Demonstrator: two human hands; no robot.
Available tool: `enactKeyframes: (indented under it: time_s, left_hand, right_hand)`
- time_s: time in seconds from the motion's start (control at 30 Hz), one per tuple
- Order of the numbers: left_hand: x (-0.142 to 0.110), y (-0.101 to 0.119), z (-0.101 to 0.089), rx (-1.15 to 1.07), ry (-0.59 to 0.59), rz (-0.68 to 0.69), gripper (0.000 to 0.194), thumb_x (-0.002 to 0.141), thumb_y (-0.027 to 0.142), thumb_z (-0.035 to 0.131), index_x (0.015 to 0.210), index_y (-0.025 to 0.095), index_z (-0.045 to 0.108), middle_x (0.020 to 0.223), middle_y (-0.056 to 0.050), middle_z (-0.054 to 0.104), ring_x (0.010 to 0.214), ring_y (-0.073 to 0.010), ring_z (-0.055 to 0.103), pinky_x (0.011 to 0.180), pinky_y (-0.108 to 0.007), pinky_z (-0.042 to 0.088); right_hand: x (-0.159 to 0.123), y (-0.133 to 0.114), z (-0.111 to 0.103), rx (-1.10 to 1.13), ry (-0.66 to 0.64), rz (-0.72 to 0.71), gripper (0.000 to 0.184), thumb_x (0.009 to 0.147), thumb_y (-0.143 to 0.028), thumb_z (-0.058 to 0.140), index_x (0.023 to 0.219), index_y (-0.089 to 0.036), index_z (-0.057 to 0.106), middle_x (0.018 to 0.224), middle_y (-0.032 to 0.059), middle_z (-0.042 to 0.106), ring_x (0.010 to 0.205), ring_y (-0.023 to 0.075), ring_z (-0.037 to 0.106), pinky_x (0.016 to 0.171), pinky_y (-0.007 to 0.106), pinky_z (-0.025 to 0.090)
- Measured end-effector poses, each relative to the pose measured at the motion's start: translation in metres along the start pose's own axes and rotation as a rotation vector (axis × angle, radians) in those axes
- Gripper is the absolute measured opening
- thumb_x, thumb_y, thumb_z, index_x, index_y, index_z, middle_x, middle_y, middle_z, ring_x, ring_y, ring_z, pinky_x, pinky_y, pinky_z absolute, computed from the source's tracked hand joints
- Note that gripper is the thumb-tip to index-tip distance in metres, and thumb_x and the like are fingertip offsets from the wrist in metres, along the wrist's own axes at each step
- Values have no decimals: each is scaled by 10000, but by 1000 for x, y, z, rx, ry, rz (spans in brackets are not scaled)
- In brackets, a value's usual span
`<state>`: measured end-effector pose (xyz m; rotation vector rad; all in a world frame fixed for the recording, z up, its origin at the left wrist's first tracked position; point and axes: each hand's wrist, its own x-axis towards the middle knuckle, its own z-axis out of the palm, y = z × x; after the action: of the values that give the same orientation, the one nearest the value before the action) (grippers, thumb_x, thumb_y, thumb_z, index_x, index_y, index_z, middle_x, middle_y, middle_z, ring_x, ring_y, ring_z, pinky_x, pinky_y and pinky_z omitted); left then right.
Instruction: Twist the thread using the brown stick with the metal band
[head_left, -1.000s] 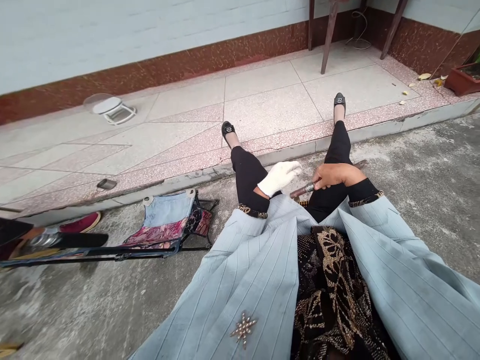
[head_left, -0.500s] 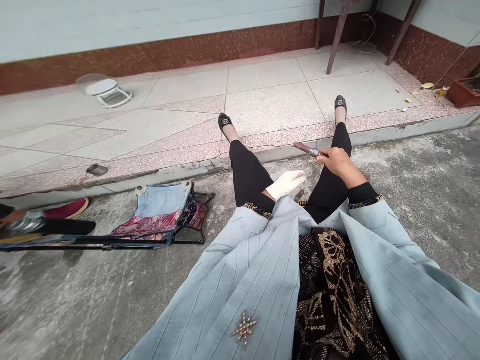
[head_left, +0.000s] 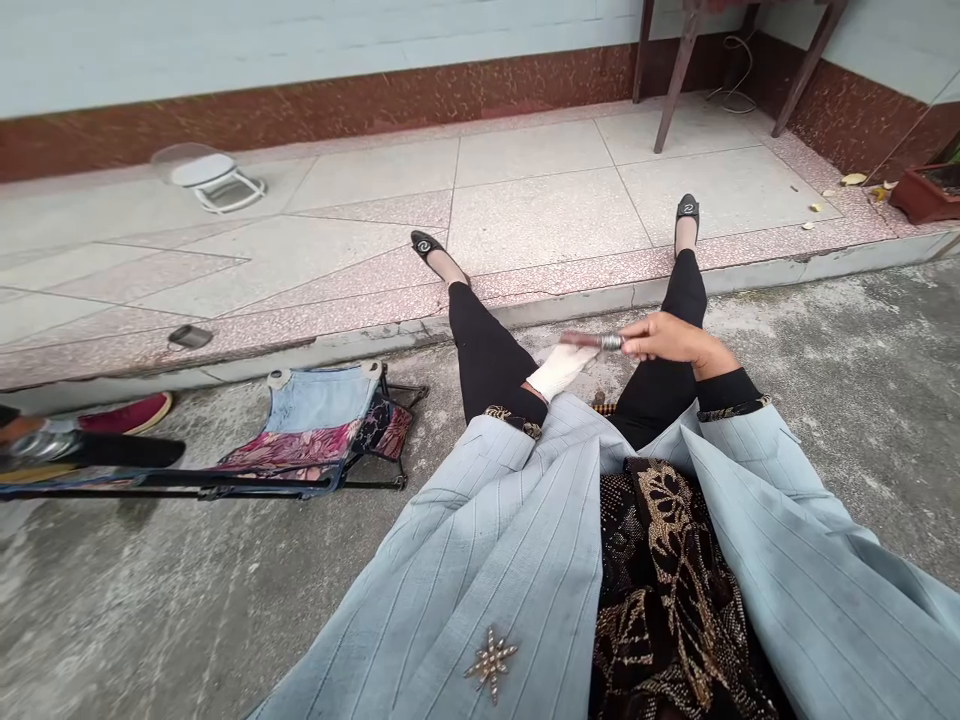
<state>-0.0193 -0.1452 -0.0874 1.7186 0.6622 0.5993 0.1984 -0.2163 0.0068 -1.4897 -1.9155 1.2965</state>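
From the head camera, your right hand point(head_left: 667, 338) hangs above your knees, its fingers point(head_left: 645, 325) curled closed around a slim maroon-and-silver tube point(head_left: 592, 341). The tube lies roughly level, pointing across toward your left hand point(head_left: 559, 372), which wears a white knit glove. The tube's far end sits just above that glove; you can't tell whether they touch. You also can't tell whether the gloved fingers are open or closed, though they hold nothing visible.

Below both hands are your black leggings point(head_left: 487, 350), with the sleeves of your pale blue pinstriped jacket point(head_left: 480, 560) at either wrist. You sit on rough concrete ground point(head_left: 825, 400). To your left stands a low folding chair point(head_left: 319, 430) with denim and floral fabric, and a red shoe point(head_left: 127, 413) lies beyond it. Your black flats point(head_left: 687, 212) rest on the tiled step point(head_left: 540, 220) ahead.
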Motion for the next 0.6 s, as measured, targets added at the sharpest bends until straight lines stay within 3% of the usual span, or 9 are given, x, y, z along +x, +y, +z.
enactKeyframes:
  time_s: [0.07,0.13,0.23,0.33,0.4,0.5,0.6]
  left_hand:
    - [-1,1,2,-71,-64,-26,376,930,488,495,807,149,604,610,28,481,531,-86,374,539,-230,323]
    - [-3,4,4,-50,-150,-50,377,924,484,495,791,147,600,586,40,441,517,-80,340,524,-230,284]
    - [-5,9,5,105,-215,-64,340,909,443,497,785,145,607,605,35,459,543,-87,365,549,-237,299]
    - [-6,14,5,239,-252,22,325,910,416,490,778,147,614,674,16,535,637,-110,456,646,-249,372]
    - [-6,17,4,285,-279,84,312,915,397,483,787,149,622,730,4,591,712,-129,519,721,-259,408]
    - [-7,20,3,336,-273,128,298,926,374,468,841,154,648,814,-14,650,802,-152,579,798,-269,436]
    - [-8,21,2,390,-195,144,300,931,362,456,866,154,661,844,-24,668,833,-160,599,831,-272,444]
  right_hand:
    - [2,2,-1,151,234,-20,387,787,-418,646,1011,-122,756,647,-19,581,571,98,465,543,226,369]
    - [4,3,-3,265,390,-4,356,772,-409,654,956,-116,737,656,-9,579,570,97,461,521,224,358]
    - [6,3,-4,356,475,24,280,777,-370,653,896,-123,708,678,6,584,571,99,472,501,219,357]
    - [7,4,-5,298,499,98,266,830,-328,607,948,-115,714,704,21,598,575,109,489,515,227,373]
    - [8,6,-4,118,528,172,302,875,-321,573,1033,-117,731,748,45,639,636,144,553,573,250,415]
    - [8,8,-2,-357,534,292,318,916,-347,568,1078,-149,756,905,111,721,885,249,657,757,318,470]
    - [9,4,3,-696,382,427,332,940,-348,554,1105,-143,757,1128,195,721,1089,320,651,885,370,464]
